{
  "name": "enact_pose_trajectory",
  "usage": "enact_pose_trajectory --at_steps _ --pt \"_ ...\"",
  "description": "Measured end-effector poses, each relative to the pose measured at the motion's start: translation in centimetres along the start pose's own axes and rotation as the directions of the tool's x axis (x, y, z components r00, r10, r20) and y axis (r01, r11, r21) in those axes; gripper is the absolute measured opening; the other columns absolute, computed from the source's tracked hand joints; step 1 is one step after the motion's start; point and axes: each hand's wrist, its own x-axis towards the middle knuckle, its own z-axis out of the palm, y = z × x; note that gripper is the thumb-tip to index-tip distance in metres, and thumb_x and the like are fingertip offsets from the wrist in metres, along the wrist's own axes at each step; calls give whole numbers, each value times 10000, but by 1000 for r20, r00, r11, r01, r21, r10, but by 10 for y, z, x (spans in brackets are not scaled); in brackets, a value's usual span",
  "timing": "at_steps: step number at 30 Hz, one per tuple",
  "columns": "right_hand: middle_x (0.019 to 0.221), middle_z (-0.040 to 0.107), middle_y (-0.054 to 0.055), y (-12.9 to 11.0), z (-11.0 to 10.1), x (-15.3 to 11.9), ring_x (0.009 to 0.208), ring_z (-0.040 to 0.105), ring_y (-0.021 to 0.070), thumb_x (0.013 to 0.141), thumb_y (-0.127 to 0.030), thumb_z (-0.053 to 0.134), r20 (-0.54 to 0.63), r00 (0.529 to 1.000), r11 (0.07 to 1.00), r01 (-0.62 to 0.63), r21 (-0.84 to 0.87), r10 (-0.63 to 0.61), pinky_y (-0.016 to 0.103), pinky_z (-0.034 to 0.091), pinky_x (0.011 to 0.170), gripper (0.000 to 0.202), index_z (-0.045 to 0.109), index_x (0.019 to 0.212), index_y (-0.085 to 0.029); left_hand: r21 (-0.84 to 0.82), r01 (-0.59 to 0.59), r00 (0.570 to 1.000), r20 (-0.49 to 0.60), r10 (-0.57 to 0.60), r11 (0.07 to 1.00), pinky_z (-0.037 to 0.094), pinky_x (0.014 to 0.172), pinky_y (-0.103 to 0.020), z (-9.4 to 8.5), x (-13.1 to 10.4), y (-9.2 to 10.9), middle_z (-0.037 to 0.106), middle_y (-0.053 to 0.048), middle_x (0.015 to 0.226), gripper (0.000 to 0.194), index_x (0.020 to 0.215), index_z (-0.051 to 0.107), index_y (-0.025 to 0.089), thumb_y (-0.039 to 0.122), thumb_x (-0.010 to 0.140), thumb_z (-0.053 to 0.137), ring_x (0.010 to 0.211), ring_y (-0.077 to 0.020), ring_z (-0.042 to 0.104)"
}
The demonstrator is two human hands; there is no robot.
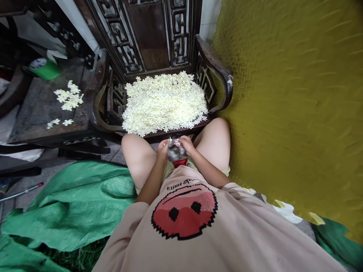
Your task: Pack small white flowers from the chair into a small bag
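Between my knees, just in front of the chair seat, both hands are raised close together. My left hand (163, 147) is closed in a pinch, with a small white flower (170, 140) at its fingertips. My right hand (186, 144) is also pinched, its fingertips pointing at the left hand; what they hold is too small to make out. Beyond the hands, a thick heap of white flowers (166, 104) covers the seat of a dark carved wooden chair (154, 37). Below them, a speckled grey patch and a bit of red show between my thighs.
To the left, a wooden side seat (36, 109) bears a few loose white flowers (69, 97) and a green tape roll (45, 68). Green sheeting (82, 200) lies on the floor at left, over green strands. A yellow textured sheet (283, 113) stands close along my right side.
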Motion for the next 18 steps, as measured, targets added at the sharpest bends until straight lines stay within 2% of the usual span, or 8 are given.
enact_pose_trajectory --at_steps 3,5,8,12,15,18 --pt "562 530 -54 3 3 -1 499 526 101 698 -169 489 -36 996 992 -84 -90 81 255 464 597 89 412 692 -214 10 25 1000 8 -25 1000 350 538 -203 1 0 -1 573 24 555 286 659 620 139 328 544 802 521 -67 474" --pt "527 462 -66 5 3 0 458 460 94 729 -188 457 -70 995 987 -86 -135 77 247 436 560 57 418 700 -216 -4 58 998 16 -58 998 349 535 -207 1 0 -1 569 23 543 287 658 622 133 321 542 804 510 -66 472" --pt "554 446 -58 8 4 0 503 440 107 744 -260 497 -43 995 964 78 -254 -91 248 411 574 70 461 705 -213 -41 96 995 27 -95 995 325 504 -195 2 1 -1 561 28 533 270 664 623 122 292 556 803 475 -46 437" --pt "718 579 -8 12 5 -2 731 525 147 696 -341 608 100 925 821 372 -433 -366 275 417 751 158 569 722 -190 -108 170 985 51 -165 980 235 422 -172 3 0 3 510 54 508 211 698 622 108 211 604 780 404 -2 321" --pt "780 637 14 11 4 -1 793 557 166 723 -365 586 174 892 776 449 -444 -417 301 413 808 187 618 737 -182 -163 246 968 88 -234 955 221 398 -163 4 -2 7 450 72 486 176 702 597 116 176 649 753 381 3 288" --pt "817 672 27 10 2 1 824 588 179 731 -387 593 215 882 797 472 -377 -420 316 420 828 213 653 750 -183 -210 329 941 153 -302 921 239 392 -159 4 -5 11 367 83 447 182 651 542 129 159 699 714 368 -7 292"
